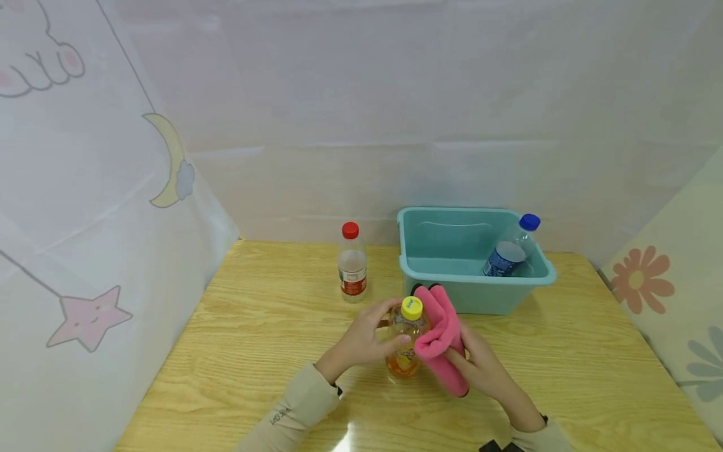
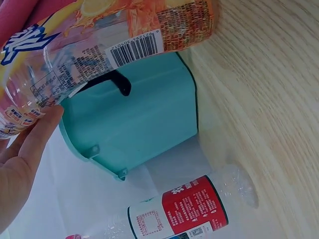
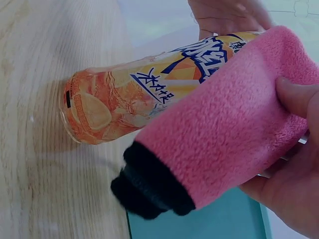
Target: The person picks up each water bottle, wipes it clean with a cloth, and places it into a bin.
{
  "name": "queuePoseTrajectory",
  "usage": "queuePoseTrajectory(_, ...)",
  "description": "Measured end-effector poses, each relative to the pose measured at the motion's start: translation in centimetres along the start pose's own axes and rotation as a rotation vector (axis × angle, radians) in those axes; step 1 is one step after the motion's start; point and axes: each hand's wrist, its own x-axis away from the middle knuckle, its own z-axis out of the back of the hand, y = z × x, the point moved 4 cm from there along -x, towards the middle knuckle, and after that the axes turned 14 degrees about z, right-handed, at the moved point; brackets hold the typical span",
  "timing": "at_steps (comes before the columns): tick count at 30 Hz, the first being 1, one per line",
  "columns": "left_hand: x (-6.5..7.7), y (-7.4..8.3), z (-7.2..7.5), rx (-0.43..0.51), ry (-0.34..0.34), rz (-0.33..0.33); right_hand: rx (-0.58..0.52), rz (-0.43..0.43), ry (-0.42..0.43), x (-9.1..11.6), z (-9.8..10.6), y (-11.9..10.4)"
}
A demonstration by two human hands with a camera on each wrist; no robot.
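A clear bottle with a yellow cap and an orange fruit label stands upright on the table. My left hand holds it from the left, thumb in front and fingers behind. In the left wrist view, fingertips touch the upper part of the bottle. My right hand grips a folded pink cloth with dark edging, thumb pressed on its near side. The cloth lies against the bottle's right side and covers part of its label in the right wrist view.
Behind the hands stands a teal bin, with a blue-capped bottle leaning inside its right end. A red-capped bottle is upright left of the bin. The wooden table meets a white printed sheet at the back.
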Motion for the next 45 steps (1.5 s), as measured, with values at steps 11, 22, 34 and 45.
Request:
queuePoseTrajectory(11,0.4,1.3,0.5,0.042,-0.016,0.055,0.168,-0.036,-0.098,0.0,-0.5,0.5)
queuePoseTrajectory(22,0.3,1.3,0.5,0.041,-0.01,0.057,0.159,-0.169,-0.215,0.1,-1.4,0.8)
queuePoseTrajectory(34,0.3,1.2,0.4,0.048,-0.002,0.055,0.156,-0.267,-0.273,0.8,-3.0,1.7)
queuePoseTrajectory(45,0.0,0.5,0.1,0.049,-0.003,0.062,0.16,-0.217,-0.288,1.6,-4.0,2.6)
